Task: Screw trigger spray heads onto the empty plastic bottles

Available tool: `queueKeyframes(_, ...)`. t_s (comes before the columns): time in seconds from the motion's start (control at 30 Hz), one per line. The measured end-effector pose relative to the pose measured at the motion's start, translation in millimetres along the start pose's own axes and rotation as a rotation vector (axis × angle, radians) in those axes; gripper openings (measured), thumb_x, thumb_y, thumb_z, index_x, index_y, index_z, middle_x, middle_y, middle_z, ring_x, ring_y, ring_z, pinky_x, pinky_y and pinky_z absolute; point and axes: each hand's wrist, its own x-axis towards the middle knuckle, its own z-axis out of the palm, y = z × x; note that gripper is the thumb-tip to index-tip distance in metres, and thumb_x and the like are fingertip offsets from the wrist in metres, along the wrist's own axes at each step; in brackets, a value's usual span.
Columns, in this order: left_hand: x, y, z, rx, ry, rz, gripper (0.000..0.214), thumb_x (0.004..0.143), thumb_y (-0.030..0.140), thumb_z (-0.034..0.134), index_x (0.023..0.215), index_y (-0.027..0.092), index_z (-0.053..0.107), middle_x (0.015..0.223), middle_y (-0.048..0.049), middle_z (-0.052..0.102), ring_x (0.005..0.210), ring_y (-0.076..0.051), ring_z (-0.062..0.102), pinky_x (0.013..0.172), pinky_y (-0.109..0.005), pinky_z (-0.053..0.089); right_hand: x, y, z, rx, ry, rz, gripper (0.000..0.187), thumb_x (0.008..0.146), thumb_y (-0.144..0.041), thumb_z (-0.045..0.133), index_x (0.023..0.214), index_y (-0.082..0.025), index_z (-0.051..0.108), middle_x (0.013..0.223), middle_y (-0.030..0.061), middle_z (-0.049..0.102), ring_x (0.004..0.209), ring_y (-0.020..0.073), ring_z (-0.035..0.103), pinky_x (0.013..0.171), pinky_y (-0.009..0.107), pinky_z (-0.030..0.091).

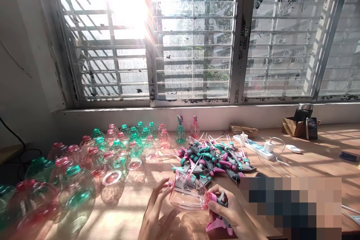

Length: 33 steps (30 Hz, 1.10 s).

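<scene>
A clear pink spray bottle [188, 198] lies on its side in the air just above the table, its base toward the left. My right hand [232, 208] is closed around the pink-and-grey spray head [218, 225] at the bottle's neck. Close to the base is my left hand [154, 210], its fingers stretched out and apart; whether the fingertips touch the plastic is hard to tell. Behind the bottle, a heap of loose spray heads [213, 157] in pink, teal and grey spreads over the table, with thin tubes sticking out.
Several uncapped pink and green bottles [74, 187] stand on the left. Two fitted spray bottles, one green [180, 133] and one pink [194, 128], are by the wall. A power strip [254, 147], cardboard box [292, 125] and phone [311, 128] sit to the right. Part of the lower right is blurred out.
</scene>
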Motion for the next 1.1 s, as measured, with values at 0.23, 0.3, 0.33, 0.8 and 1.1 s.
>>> queueKeyframes(0.23, 1.6, 0.8, 0.6, -0.083, -0.035, -0.067, 0.033, 0.104, 0.032, 0.058, 0.136, 0.037, 0.061, 0.156, -0.0108, 0.049, 0.144, -0.033, 0.052, 0.097, -0.038, 0.066, -1.9, 1.3, 0.2, -0.062, 0.008, 0.009, 0.048, 0.076, -0.057, 0.088, 0.092, -0.019, 0.062, 0.068, -0.0006, 0.075, 0.053, 0.0168, 0.069, 0.055, 0.026, 0.046)
queueKeyframes(0.3, 3.1, 0.7, -0.2, -0.023, -0.023, -0.033, 0.035, 0.103, 0.029, 0.059, 0.137, 0.038, 0.062, 0.155, -0.0091, 0.052, 0.142, -0.032, 0.055, 0.107, -0.042, 0.059, -2.3, -0.2, -0.1, -0.069, 0.007, 0.002, 0.047, 0.080, -0.060, 0.083, 0.091, -0.020, 0.061, 0.075, 0.0032, 0.079, 0.054, 0.0177, 0.069, 0.055, 0.027, 0.046)
queueKeyframes(0.33, 3.4, 0.8, -0.2, -0.006, -0.021, -0.020, 0.036, 0.103, 0.029, 0.060, 0.137, 0.039, 0.062, 0.155, -0.0082, 0.052, 0.141, -0.031, 0.055, 0.110, -0.044, 0.057, -2.6, -1.5, 0.0, -0.070, 0.004, 0.001, 0.046, 0.082, -0.060, 0.081, 0.090, -0.020, 0.061, 0.078, 0.0049, 0.080, 0.055, 0.0180, 0.070, 0.055, 0.028, 0.046)
queueKeyframes(0.8, 2.0, 3.2, 4.2, -0.048, 0.057, -0.038, 0.035, 0.099, 0.049, 0.063, 0.132, 0.037, 0.066, 0.153, -0.0095, 0.055, 0.138, -0.033, 0.058, 0.104, -0.042, 0.060, -6.3, -15.4, 5.2, -0.141, 0.000, 0.042, 0.061, 0.085, -0.079, 0.063, 0.070, -0.020, 0.060, 0.062, 0.0062, 0.075, 0.051, 0.0205, 0.069, 0.056, 0.030, 0.051)
queueKeyframes(1.1, -1.3, 5.4, 9.8, -0.227, 0.021, -0.139, 0.040, 0.096, 0.042, 0.068, 0.136, 0.037, 0.063, 0.153, -0.0104, 0.051, 0.142, -0.036, 0.051, 0.090, -0.036, 0.068, -6.4, 3.2, -1.9, -0.133, 0.040, -0.017, 0.060, 0.068, -0.059, 0.093, 0.105, -0.024, 0.062, 0.074, -0.0003, 0.077, 0.064, 0.0219, 0.072, 0.061, 0.030, 0.053)
